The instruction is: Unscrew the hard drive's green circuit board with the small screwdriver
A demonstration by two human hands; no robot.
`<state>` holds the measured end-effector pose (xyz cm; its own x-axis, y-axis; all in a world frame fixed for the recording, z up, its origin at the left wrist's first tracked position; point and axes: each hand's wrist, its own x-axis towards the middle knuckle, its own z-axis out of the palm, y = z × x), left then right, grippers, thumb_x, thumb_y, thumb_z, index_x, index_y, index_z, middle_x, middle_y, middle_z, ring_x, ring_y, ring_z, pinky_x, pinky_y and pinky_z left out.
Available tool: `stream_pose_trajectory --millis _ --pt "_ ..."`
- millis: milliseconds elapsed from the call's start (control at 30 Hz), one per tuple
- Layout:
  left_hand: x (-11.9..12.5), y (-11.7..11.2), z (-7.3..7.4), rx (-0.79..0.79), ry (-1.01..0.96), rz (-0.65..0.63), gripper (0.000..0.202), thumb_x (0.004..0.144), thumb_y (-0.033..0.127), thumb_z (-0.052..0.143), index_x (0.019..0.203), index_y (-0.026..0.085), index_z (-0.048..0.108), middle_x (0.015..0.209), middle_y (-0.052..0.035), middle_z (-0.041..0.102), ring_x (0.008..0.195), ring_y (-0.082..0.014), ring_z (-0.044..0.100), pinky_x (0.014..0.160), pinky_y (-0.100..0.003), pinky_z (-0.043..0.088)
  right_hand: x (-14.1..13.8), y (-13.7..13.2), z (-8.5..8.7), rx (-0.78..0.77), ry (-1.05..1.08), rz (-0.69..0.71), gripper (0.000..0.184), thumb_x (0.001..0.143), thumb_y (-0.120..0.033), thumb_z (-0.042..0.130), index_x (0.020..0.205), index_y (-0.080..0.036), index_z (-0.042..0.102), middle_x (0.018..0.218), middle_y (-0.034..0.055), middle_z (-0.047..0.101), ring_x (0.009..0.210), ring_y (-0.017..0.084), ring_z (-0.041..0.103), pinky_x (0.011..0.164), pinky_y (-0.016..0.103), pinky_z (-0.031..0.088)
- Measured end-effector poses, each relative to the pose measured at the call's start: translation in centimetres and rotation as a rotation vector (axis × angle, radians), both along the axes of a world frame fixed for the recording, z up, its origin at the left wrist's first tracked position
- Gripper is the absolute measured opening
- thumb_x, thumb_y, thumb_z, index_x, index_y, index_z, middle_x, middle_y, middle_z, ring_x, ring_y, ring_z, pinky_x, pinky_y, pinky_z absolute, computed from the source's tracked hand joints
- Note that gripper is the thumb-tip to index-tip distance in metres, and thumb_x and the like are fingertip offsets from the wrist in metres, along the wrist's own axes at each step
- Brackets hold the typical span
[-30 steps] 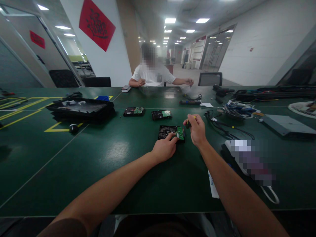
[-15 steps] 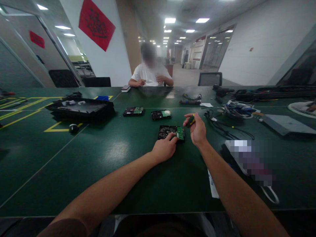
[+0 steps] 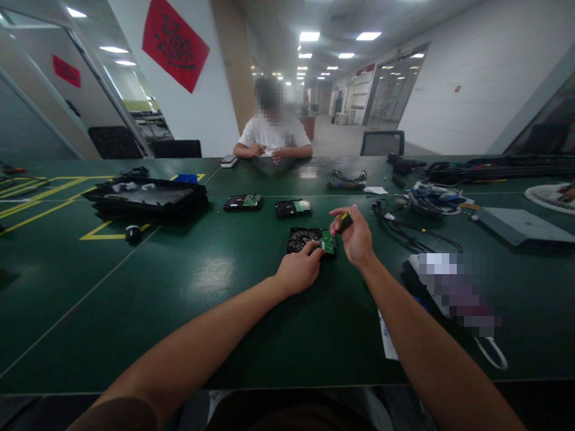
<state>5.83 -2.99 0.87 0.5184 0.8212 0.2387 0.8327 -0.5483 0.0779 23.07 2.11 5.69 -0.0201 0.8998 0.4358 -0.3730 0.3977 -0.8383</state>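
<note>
A black hard drive [image 3: 298, 237] with a green circuit board lies on the green table in front of me. My left hand [image 3: 299, 272] is on its near edge, fingers resting over the board and holding it down. Above the drive's right end, my right hand [image 3: 359, 242] is closed around a screwdriver [image 3: 345, 221] with a yellow and dark handle. The screwdriver's tip is too small to make out. Farther back lie two more hard drives [image 3: 243, 202], the other drive [image 3: 293, 208] being nearer the middle.
At left stands a black tray [image 3: 148, 200], with a small black round object [image 3: 133, 234] before it. Dark cables [image 3: 404, 233], a bundle of wires [image 3: 433, 199] and a grey metal box [image 3: 523, 226] lie at right. Across the table sits a person [image 3: 273, 134] in a white shirt.
My right hand has shifted slightly left, bringing the screwdriver closer over the drive's right end. My left hand stays put. The person opposite has lowered a hand toward the table.
</note>
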Motion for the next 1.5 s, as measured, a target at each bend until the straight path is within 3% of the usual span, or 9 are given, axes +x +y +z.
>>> stream_pose_trajectory --millis 100,267,633,700,900,1067,1233,1333,1500 --pt "0.0 0.0 0.1 -0.003 -0.002 -0.002 0.044 0.101 0.032 0.045 0.146 0.027 0.048 0.156 -0.0102 0.044 0.103 -0.0241 0.072 0.079 -0.037 0.062 -0.1 0.2 -0.1 -0.026 -0.005 -0.007 0.051 0.096 -0.068 0.050 0.091 -0.023 0.073 0.067 -0.0005 0.057 0.062 0.015 0.058 0.062 0.031 0.049" --pt "0.0 -0.1 0.1 0.000 -0.002 0.007 0.043 0.102 0.033 0.044 0.145 0.027 0.048 0.157 -0.0093 0.044 0.101 -0.0231 0.072 0.079 -0.037 0.062 -0.2 0.4 -0.6 -0.071 0.007 -0.044 0.031 0.086 -0.053 0.076 0.083 -0.025 0.063 0.073 -0.0033 0.061 0.066 0.013 0.060 0.064 0.028 0.050" --pt "0.0 0.0 0.1 -0.010 -0.001 0.007 0.045 0.101 0.032 0.044 0.146 0.028 0.048 0.158 -0.0073 0.044 0.103 -0.0230 0.072 0.081 -0.038 0.063 0.0 0.5 -0.5 -0.084 0.018 0.018 0.058 0.091 -0.079 0.051 0.080 -0.024 0.067 0.060 -0.0025 0.049 0.054 0.013 0.048 0.050 0.027 0.038" --pt "0.0 0.0 0.1 -0.008 -0.001 0.005 0.045 0.101 0.032 0.044 0.146 0.028 0.047 0.159 -0.0071 0.044 0.102 -0.0231 0.072 0.080 -0.038 0.063 -0.1 0.6 -0.5 -0.095 0.014 0.014 0.056 0.091 -0.077 0.052 0.081 -0.023 0.068 0.064 -0.0014 0.053 0.057 0.013 0.051 0.052 0.027 0.041" --pt "0.0 -0.1 0.2 -0.006 -0.001 0.002 0.044 0.102 0.033 0.043 0.145 0.026 0.048 0.158 -0.0080 0.044 0.100 -0.0230 0.072 0.080 -0.039 0.063 -0.6 0.3 -0.7 -0.068 0.019 -0.013 0.031 0.087 -0.051 0.075 0.079 -0.024 0.061 0.073 -0.0029 0.064 0.066 0.013 0.060 0.066 0.028 0.051" --pt "0.0 -0.1 0.2 -0.015 -0.015 -0.003 0.045 0.101 0.032 0.044 0.145 0.027 0.048 0.157 -0.0085 0.045 0.102 -0.0233 0.072 0.081 -0.038 0.063 -0.6 0.0 -0.1 -0.058 0.013 0.036 0.034 0.093 -0.057 0.063 0.088 -0.024 0.067 0.075 0.0005 0.071 0.067 0.017 0.067 0.066 0.031 0.053" --pt "0.0 0.0 0.1 -0.012 -0.020 -0.007 0.046 0.100 0.031 0.046 0.146 0.027 0.047 0.157 -0.0107 0.044 0.105 -0.0245 0.072 0.082 -0.039 0.063 -0.4 0.1 0.4 -0.108 0.070 -0.001 0.035 0.087 -0.057 0.071 0.080 -0.023 0.063 0.083 0.0034 0.075 0.076 0.019 0.071 0.077 0.035 0.056" --pt "0.1 0.0 0.1 -0.014 -0.014 -0.002 0.046 0.100 0.031 0.047 0.146 0.027 0.047 0.157 -0.0112 0.044 0.105 -0.0244 0.072 0.082 -0.038 0.063 -0.3 0.3 0.3 -0.134 0.085 -0.003 0.037 0.085 -0.058 0.073 0.078 -0.024 0.061 0.074 0.0008 0.070 0.067 0.017 0.066 0.067 0.032 0.054" --pt "0.2 0.0 0.2 -0.025 0.005 -0.001 0.045 0.101 0.031 0.045 0.145 0.026 0.048 0.158 -0.0115 0.043 0.104 -0.0255 0.072 0.081 -0.040 0.063 -0.2 0.5 0.3 -0.090 0.088 0.000 0.046 0.089 -0.070 0.063 0.079 -0.025 0.063 0.057 -0.0048 0.046 0.052 0.012 0.047 0.051 0.026 0.042"
